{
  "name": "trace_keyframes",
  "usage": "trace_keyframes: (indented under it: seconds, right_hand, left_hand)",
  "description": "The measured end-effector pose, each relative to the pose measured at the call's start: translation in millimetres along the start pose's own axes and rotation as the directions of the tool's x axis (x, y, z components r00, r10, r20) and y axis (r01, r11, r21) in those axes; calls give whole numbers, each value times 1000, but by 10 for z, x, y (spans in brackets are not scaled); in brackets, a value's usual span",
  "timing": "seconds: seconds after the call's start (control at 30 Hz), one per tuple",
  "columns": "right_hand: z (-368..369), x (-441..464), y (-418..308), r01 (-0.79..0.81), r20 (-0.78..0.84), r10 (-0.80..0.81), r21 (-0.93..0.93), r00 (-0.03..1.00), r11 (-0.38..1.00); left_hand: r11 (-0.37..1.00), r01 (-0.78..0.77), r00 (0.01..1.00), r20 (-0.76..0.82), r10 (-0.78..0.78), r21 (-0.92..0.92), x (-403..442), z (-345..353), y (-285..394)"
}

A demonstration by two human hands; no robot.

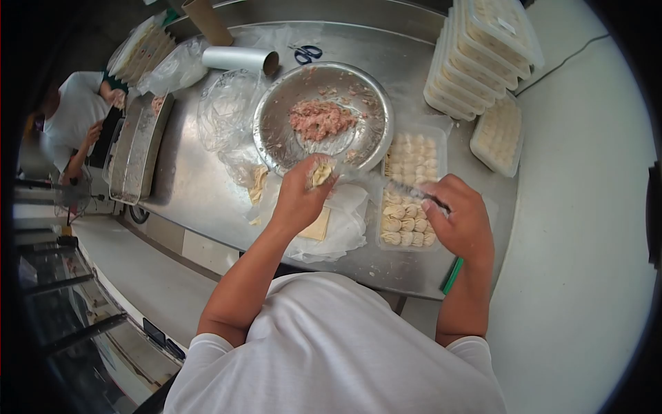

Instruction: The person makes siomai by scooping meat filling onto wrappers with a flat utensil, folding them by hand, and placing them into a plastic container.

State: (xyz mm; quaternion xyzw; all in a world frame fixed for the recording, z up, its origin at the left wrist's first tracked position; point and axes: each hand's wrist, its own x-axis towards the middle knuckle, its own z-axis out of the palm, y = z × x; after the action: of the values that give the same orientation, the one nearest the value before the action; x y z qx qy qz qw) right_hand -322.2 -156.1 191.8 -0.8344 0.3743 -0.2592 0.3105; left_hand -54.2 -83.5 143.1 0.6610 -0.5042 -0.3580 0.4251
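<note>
My left hand [303,192] is closed around a yellowish dumpling wrapper [321,174], at the near rim of a steel bowl [276,100]. Pinkish minced filling [321,119] lies in the bowl. In my right hand [460,217] is a narrow metal tool [400,186] with a dark handle, its blade blurred and pointing left toward the wrapper. Under that hand stands a clear plastic tray [443,148] with rows of folded dumplings [407,221]. Square wrappers [316,226] lie on a crumpled plastic sheet [352,221] below my left hand.
Stacked dumpling trays [476,58] and a leaning tray [498,136] stand at the right wall. Scissors [307,53], a foil-coloured roll [238,59] and plastic bags [227,114] lie behind and left. Another person [74,117] works by a metal pan [146,155].
</note>
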Motion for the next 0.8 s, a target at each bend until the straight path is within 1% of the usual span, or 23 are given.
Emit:
trace_keyframes:
  seconds: [0.03,0.07,0.1,0.13,0.17,0.2,0.23,0.27,0.3,0.33,0.37,0.4,0.43,0.47,0.5,0.53,0.57,0.63,0.67,0.7,0.73,0.77,0.8]
  right_hand:
    - [0,-35,49,-55,-72,60,72,996,996]
    - [68,-92,103,-68,-83,73,70,994,995]
    - [215,-139,163,-190,-54,204,197,977,962]
    - [372,-173,214,-305,-8,325,318,946,898]
    - [543,-213,247,-317,-4,346,391,938,864]
    - [712,-253,237,-329,5,369,465,929,822]
    - [862,-281,159,-338,2,382,472,924,814]
    - [1004,-299,74,-283,4,424,751,905,597]
    - [1073,-324,58,-178,16,463,934,886,309]
    - [1084,-366,109,-177,12,478,937,878,301]
    - [1087,-405,169,-141,41,513,978,857,157]
    - [1086,-437,237,-93,72,540,996,838,11]
    - [1070,-476,334,-85,66,552,996,832,8]
    - [1036,-525,454,-34,64,576,997,815,-64]
    - [988,-563,552,20,64,599,991,798,-132]
    - [919,-583,602,14,44,623,996,781,-87]
    - [838,-631,684,18,42,629,996,776,-88]
    - [676,-745,845,-251,166,614,967,772,54]
    - [639,-766,902,-251,165,618,967,769,54]
    - [620,-786,959,-302,60,704,926,708,225]
    - [599,-808,1024,-365,-62,760,850,647,380]
    - [583,-854,1111,-369,-61,760,847,647,382]
    - [558,-895,1185,-405,-146,789,794,597,453]
  left_hand:
    - [964,182,983,23,-181,-196,31,62,73]
    - [964,181,984,40,-176,-193,49,157,76]
    - [982,78,997,19,-76,-174,69,266,53]
    - [988,-25,1000,-1,25,-154,91,381,35]
    - [988,-25,1000,12,28,-154,103,507,23]
    - [940,-5,999,35,18,-340,97,643,12]
    - [859,24,998,60,8,-512,77,778,23]
    - [730,169,979,199,-46,-662,41,896,131]
    - [733,182,975,214,-50,-655,23,944,157]
    - [772,205,963,265,-50,-601,8,993,172]
    - [808,222,948,314,-49,-546,12,1049,181]
    - [845,-62,975,149,165,-531,49,1138,156]
    - [847,-54,973,165,164,-529,85,1148,117]
    - [898,-275,915,194,354,-343,130,1115,72]
    - [854,-496,814,259,520,-155,170,1095,98]
    - [852,-496,781,343,522,-166,188,1130,136]
    - [853,-494,778,351,521,-170,226,1164,113]
    - [860,-496,725,486,487,-122,348,1249,-4]
    - [852,-512,711,502,493,-112,450,1334,-92]
    - [852,-510,710,503,493,-116,538,1409,-152]
    - [884,-467,740,541,401,-16,620,1480,-201]
    - [903,-421,766,567,303,86,681,1548,-249]
    - [900,-434,767,542,345,42,717,1617,-287]
